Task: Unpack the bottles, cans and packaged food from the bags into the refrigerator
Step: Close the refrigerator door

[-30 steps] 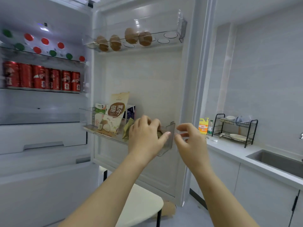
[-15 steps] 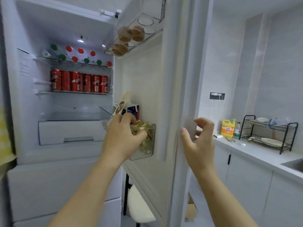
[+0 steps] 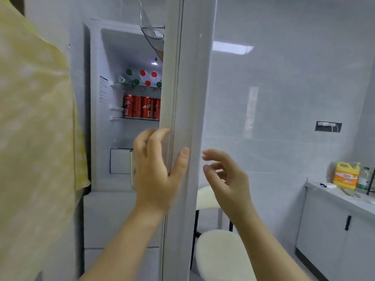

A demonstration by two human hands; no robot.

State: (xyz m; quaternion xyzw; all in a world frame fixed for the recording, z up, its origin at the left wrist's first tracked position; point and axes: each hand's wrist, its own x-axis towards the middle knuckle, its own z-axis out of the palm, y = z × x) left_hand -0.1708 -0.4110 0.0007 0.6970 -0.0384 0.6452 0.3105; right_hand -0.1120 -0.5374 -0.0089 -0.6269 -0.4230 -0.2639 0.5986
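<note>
The refrigerator door (image 3: 188, 78) stands edge-on in the middle of the view, swung most of the way toward the cabinet. My left hand (image 3: 156, 175) grips its edge, thumb on the outer side and fingers on the inner side. My right hand (image 3: 227, 179) hovers just right of the door, fingers relaxed, holding nothing. Through the gap I see a row of red cans (image 3: 142, 106) on a glass shelf and red and green bottle caps (image 3: 142, 78) on the shelf above. The corner of a clear door bin (image 3: 133, 169) shows beside my left hand; its packets are hidden.
A yellow patterned cloth (image 3: 30, 118) fills the left edge of the view. A white round stool (image 3: 221, 252) stands on the floor behind the door. At the right, a grey counter (image 3: 334, 199) carries a yellow detergent jug (image 3: 346, 175).
The door has swung from wide open to nearly closed. My left hand left the packets in the door bin and took the door's edge. My right hand came off the door.
</note>
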